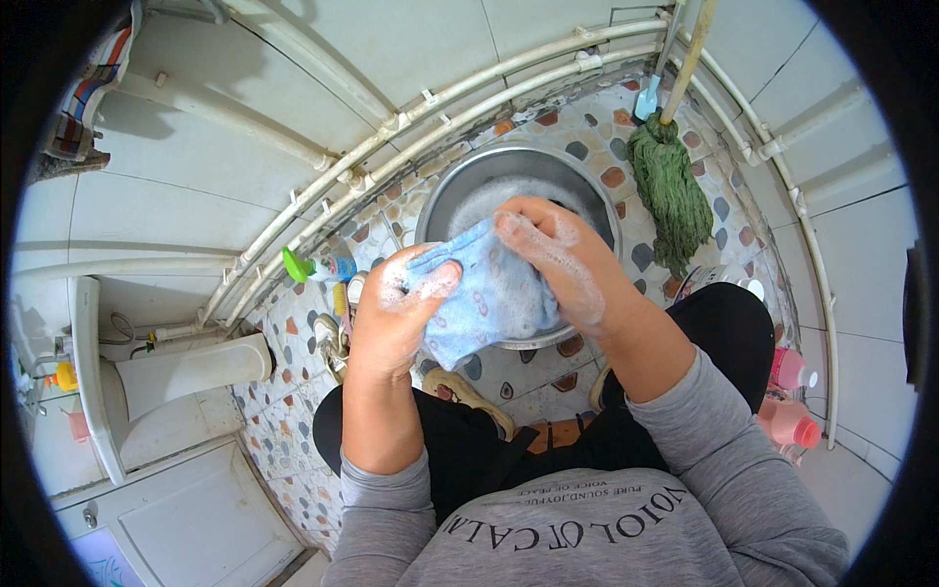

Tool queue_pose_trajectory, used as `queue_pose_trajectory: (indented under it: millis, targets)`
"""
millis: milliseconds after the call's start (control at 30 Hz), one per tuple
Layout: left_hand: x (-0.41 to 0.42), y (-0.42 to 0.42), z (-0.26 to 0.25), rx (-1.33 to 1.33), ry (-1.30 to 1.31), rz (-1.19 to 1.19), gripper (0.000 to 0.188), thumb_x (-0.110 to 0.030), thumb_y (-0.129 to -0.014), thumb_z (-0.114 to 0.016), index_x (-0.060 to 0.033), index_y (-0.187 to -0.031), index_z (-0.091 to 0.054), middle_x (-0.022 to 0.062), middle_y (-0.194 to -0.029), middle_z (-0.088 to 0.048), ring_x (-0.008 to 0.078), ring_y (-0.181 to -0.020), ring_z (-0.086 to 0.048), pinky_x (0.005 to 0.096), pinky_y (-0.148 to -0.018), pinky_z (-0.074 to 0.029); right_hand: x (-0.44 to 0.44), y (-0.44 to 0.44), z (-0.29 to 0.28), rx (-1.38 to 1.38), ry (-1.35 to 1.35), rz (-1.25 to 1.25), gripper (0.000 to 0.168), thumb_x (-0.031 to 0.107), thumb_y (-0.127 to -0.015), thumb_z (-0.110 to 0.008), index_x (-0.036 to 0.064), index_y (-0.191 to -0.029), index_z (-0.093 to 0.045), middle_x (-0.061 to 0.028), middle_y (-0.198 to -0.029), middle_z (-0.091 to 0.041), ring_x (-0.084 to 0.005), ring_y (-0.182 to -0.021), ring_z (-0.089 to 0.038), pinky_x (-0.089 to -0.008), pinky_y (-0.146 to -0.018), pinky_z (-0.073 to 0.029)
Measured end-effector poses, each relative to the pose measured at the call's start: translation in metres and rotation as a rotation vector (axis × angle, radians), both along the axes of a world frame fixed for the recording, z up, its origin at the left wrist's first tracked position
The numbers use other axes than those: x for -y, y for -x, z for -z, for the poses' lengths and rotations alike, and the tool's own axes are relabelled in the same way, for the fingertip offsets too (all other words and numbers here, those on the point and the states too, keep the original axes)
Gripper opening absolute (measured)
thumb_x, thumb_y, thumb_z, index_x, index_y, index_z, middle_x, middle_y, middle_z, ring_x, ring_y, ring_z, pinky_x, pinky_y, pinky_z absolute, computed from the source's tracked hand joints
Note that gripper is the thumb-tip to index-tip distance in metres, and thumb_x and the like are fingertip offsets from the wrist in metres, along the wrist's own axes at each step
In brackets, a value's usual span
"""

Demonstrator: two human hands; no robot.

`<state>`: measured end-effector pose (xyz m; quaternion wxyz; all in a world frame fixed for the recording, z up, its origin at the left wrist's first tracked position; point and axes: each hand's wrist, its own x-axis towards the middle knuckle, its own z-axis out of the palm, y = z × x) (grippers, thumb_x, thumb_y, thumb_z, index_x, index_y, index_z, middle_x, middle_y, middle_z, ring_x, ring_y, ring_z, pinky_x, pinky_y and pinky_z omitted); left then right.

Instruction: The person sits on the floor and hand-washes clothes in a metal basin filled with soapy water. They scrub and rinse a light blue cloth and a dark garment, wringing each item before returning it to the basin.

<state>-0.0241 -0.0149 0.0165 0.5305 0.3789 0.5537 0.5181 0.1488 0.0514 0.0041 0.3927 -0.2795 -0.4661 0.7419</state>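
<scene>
A wet light-blue printed cloth, perhaps a small garment, is stretched between my two hands above a metal basin. My left hand grips its left edge, thumb on top, with suds on the skin. At the upper right of the cloth, my right hand pinches the edge between thumb and fingers, and foam runs along its back. Foamy water lies in the basin. Something dark in the basin is mostly hidden behind my right hand.
A green string mop leans right of the basin. To the left are a spray bottle, a brush and shoes. Pink bottles stand by my right knee. White pipes follow the walls; a pedestal sink stands left.
</scene>
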Motion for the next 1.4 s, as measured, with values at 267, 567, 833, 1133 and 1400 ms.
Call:
queue_pose_trajectory:
  millis: [267,567,833,1133,1400]
  targets:
    - [-0.002,-0.012,0.007,0.038,-0.016,-0.125,0.021,-0.013,-0.084,-0.065,0.0027,-0.097,-0.062,0.001,-0.084,-0.061,0.0068,-0.075,-0.052,0.021,-0.067,-0.041,-0.005,-0.003,-0.007,0.566,-1.12,0.571,0.022,0.008,-0.067,-0.068,0.008,-0.086,-0.058,-0.009,-0.084,-0.057,-0.0291,-0.082,-0.052,-0.0386,-0.074,-0.041]
    - [-0.003,-0.018,0.013,0.132,-0.009,-0.161,0.023,-0.015,-0.085,-0.065,0.0032,-0.098,-0.061,0.0017,-0.084,-0.061,0.0068,-0.075,-0.052,0.0205,-0.067,-0.042,0.009,0.006,0.001,0.598,-1.13,0.496,0.025,0.014,-0.066,-0.071,0.008,-0.087,-0.057,-0.0082,-0.089,-0.057,-0.0281,-0.084,-0.053,-0.0396,-0.075,-0.042]
    - [-0.001,-0.018,0.014,0.091,-0.013,-0.15,0.024,-0.015,-0.084,-0.066,0.0033,-0.098,-0.061,0.0011,-0.084,-0.061,0.0063,-0.074,-0.052,0.0203,-0.067,-0.041,0.009,0.007,0.003,0.603,-1.146,0.519,0.021,0.011,-0.069,-0.068,0.007,-0.086,-0.057,-0.0088,-0.088,-0.058,-0.0287,-0.083,-0.053,-0.0392,-0.074,-0.042]
    - [-0.003,-0.019,0.013,0.174,-0.009,-0.165,0.024,-0.014,-0.085,-0.064,0.0039,-0.1,-0.06,0.0032,-0.086,-0.062,0.0084,-0.076,-0.055,0.0218,-0.069,-0.044,0.001,0.006,0.006,0.552,-1.05,0.576,0.012,0.006,-0.072,-0.065,0.006,-0.08,-0.056,-0.0089,-0.082,-0.059,-0.0278,-0.08,-0.054,-0.038,-0.073,-0.042]
    - [-0.002,-0.01,0.006,0.646,-0.079,-0.078,0.033,-0.015,-0.089,-0.053,0.0049,-0.115,-0.051,0.0139,-0.107,-0.06,0.0237,-0.096,-0.059,0.0368,-0.085,-0.047,-0.016,-0.012,0.0,0.697,-0.854,0.684,0.011,0.011,-0.076,-0.066,0.004,-0.078,-0.057,-0.0095,-0.075,-0.057,-0.0274,-0.075,-0.054,-0.037,-0.069,-0.042]
